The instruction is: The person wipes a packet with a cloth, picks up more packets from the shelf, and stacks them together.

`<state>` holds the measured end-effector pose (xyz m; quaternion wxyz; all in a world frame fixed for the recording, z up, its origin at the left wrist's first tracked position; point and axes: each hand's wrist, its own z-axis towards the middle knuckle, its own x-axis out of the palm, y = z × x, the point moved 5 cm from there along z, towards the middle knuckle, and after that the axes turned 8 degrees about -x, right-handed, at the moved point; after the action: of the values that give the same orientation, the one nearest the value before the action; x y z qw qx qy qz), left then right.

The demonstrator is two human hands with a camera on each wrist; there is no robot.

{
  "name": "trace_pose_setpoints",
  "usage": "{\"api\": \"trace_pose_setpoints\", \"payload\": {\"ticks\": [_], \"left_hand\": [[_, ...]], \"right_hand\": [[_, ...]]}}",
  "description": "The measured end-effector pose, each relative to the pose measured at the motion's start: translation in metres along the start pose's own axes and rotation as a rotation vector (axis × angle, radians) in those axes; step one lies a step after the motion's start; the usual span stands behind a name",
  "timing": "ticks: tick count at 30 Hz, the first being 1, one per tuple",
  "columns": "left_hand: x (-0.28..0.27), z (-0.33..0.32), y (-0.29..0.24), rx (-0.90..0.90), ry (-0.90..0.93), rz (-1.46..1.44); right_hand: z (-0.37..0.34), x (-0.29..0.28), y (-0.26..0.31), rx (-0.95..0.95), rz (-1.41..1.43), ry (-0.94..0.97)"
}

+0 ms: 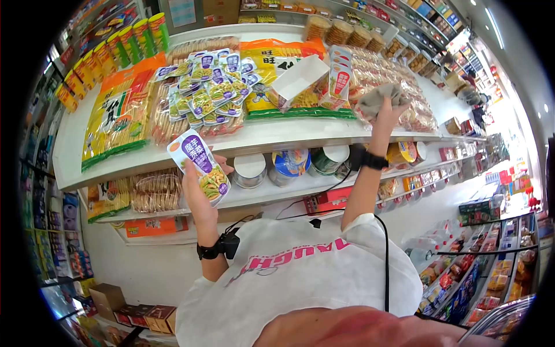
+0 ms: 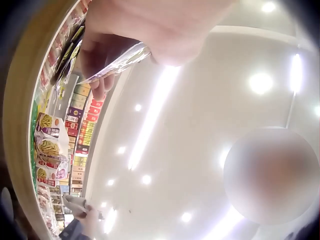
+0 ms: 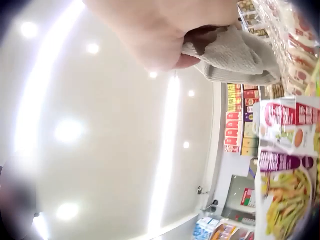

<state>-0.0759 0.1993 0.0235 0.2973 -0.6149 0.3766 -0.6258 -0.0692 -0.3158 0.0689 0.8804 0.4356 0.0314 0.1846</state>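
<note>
In the head view my left hand (image 1: 199, 201) holds up a white and purple snack pouch (image 1: 196, 159) with a picture of green vegetable strips, in front of the shelf edge. The left wrist view shows this pouch (image 2: 120, 64) edge-on between thumb and fingers. My right hand (image 1: 388, 114) grips a crumpled grey cloth (image 1: 378, 97) over clear-wrapped snack packs at the right. Folds of the cloth (image 3: 240, 57) stick out from the curled fingers in the right wrist view. A loose pile of matching pouches (image 1: 214, 95) lies on the upper shelf, left of an open white carton (image 1: 300, 78).
A second printed carton (image 1: 338, 81) stands beside the white one. Large yellow cracker bags (image 1: 118, 115) lie under and around the pile. Tall cans (image 1: 128, 45) line the back left, and round jars (image 1: 338, 33) the back. Tubs (image 1: 289, 165) fill the lower shelf. Black cables (image 1: 386, 260) run near my body.
</note>
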Motion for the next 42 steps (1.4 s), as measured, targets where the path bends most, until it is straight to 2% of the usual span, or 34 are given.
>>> {"api": "trace_pose_setpoints", "payload": {"ticks": [2, 4, 6, 7, 9, 10, 14, 15, 21, 24, 27, 29, 32, 35, 38, 39, 42], "left_hand": [[-0.010, -0.002, 0.000, -0.018, -0.023, 0.004], [-0.018, -0.007, 0.000, -0.032, -0.055, 0.022], [-0.023, -0.003, -0.001, -0.018, -0.081, 0.045], [-0.024, -0.004, -0.001, -0.026, -0.122, 0.058], [-0.027, 0.001, -0.001, 0.000, -0.122, 0.089], [-0.027, 0.000, -0.002, 0.010, -0.123, 0.101], [-0.028, -0.008, -0.021, 0.078, -0.085, 0.129], [-0.032, -0.008, -0.023, 0.084, -0.101, 0.104], [-0.057, -0.003, -0.011, 0.003, -0.205, -0.073], [-0.067, 0.002, -0.006, -0.012, -0.233, -0.067], [-0.069, 0.012, 0.003, -0.019, -0.235, -0.193], [-0.068, 0.020, 0.010, -0.043, -0.207, -0.262], [-0.061, 0.030, 0.017, -0.084, -0.144, -0.255], [-0.057, 0.034, 0.018, -0.067, -0.150, -0.244], [-0.063, 0.038, 0.019, -0.047, -0.139, -0.266], [-0.064, 0.038, 0.021, -0.049, -0.139, -0.272], [-0.063, 0.036, 0.024, -0.066, -0.130, -0.296]], "right_hand": [[0.029, 0.014, -0.010, -0.267, -0.480, -0.058], [0.016, 0.022, 0.011, -0.430, -0.566, -0.130], [-0.004, 0.060, 0.043, -0.484, -0.388, 0.000], [-0.046, 0.074, 0.085, -0.427, -0.209, 0.179], [-0.114, 0.115, 0.139, -0.333, -0.025, 0.701], [-0.140, 0.133, 0.137, -0.580, -0.081, 0.753], [-0.188, 0.158, 0.095, -0.765, -0.368, 0.920], [-0.188, 0.162, 0.081, -0.724, -0.365, 0.949], [-0.161, 0.142, 0.084, -0.721, -0.341, 1.020], [-0.163, 0.139, 0.105, -0.795, -0.286, 0.833], [-0.188, 0.149, 0.151, -0.487, 0.121, 0.888], [-0.213, 0.171, 0.170, -0.519, 0.212, 1.037], [-0.236, 0.214, 0.164, -0.751, 0.144, 1.060], [-0.240, 0.237, 0.135, -0.809, 0.042, 1.109], [-0.239, 0.240, 0.122, -0.748, 0.071, 1.185], [-0.238, 0.238, 0.126, -0.761, 0.082, 1.123], [-0.228, 0.231, 0.130, -0.543, 0.237, 1.029]]}}
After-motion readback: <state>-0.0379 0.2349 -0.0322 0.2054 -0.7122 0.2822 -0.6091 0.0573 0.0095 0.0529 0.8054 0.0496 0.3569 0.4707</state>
